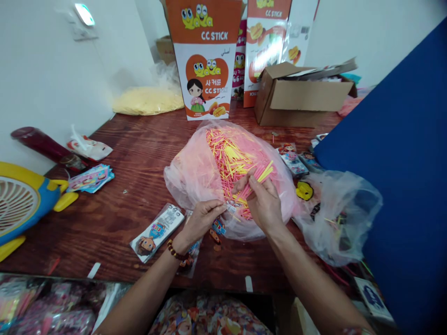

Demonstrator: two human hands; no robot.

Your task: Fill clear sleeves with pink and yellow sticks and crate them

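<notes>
Pink and yellow thin sticks [230, 158] fill a clear plastic bag [195, 170] that lies open on the table. Over the bag, my right hand [263, 200] is closed around a small bunch of sticks [263, 173], their ends poking out past the fingers. My left hand [204, 217], with a beaded bracelet at the wrist, pinches the edge of a small printed plastic pouch [219, 226] beside the bag's near edge. Part of that pouch is hidden behind the hand. A stack of printed pouches [158, 231] lies left of my left hand.
Printed cartons [206, 70] and an opened brown box [296, 95] stand at the back. A blue panel [394, 153] borders the right side, near another clear bag [344, 214]. On the left are a yellow-and-blue fan [21, 200], a dark bottle [42, 144] and printed packets [92, 178].
</notes>
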